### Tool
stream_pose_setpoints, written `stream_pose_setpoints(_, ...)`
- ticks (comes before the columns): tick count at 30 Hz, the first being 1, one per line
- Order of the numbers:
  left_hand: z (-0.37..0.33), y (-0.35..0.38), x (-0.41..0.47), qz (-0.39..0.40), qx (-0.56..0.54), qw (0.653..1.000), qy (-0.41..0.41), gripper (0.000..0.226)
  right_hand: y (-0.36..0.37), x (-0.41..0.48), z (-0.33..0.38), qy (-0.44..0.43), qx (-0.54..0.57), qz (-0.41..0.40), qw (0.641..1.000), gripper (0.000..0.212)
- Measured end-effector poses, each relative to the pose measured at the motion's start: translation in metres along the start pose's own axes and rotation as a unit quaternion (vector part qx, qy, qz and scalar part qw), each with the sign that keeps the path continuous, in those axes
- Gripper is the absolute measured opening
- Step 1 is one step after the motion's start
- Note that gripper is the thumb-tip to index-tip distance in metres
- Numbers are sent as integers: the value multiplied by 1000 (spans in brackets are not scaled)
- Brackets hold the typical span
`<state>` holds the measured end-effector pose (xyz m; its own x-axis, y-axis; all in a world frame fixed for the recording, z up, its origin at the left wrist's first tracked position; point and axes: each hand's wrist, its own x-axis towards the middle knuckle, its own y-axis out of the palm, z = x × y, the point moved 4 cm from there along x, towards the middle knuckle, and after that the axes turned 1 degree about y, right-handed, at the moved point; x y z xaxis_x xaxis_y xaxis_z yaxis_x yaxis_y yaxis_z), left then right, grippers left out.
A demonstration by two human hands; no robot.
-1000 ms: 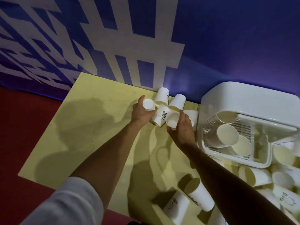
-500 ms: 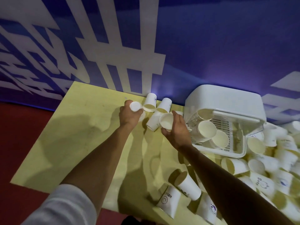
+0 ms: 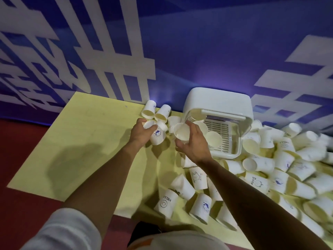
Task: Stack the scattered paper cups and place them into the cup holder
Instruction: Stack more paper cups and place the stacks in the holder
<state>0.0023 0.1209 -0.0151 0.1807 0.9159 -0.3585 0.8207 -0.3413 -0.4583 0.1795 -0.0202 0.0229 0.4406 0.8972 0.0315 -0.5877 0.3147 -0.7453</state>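
My left hand grips a white paper cup with a blue logo, bottom up, above the yellow table. My right hand holds another white cup with its open mouth tilted toward me. The two cups are a little apart. Just right of my right hand stands the white cup holder, a domed box whose open front shows several cups lying on a slatted tray. Two loose cups lie on their sides behind my left hand.
A large heap of loose paper cups covers the table's right side and near edge. The yellow tabletop stretches left of my arms. A blue wall with white lettering rises right behind the table; red floor lies to the left.
The view has swung right, revealing more of the cup heap. My left hand now holds the logo cup lower and nearer; my right hand has lifted its cup closer to the holder.
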Motion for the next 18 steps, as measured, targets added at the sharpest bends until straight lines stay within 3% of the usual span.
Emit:
stream_pose_setpoints(7,-11,45,-36,76,-18,997,-4,35,-55,-33,-56,48,23,-40,998,75)
stream_pose_setpoints(18,-15,76,-55,143,-8,989,-34,42,-86,-22,-96,100,34,-128,986,72)
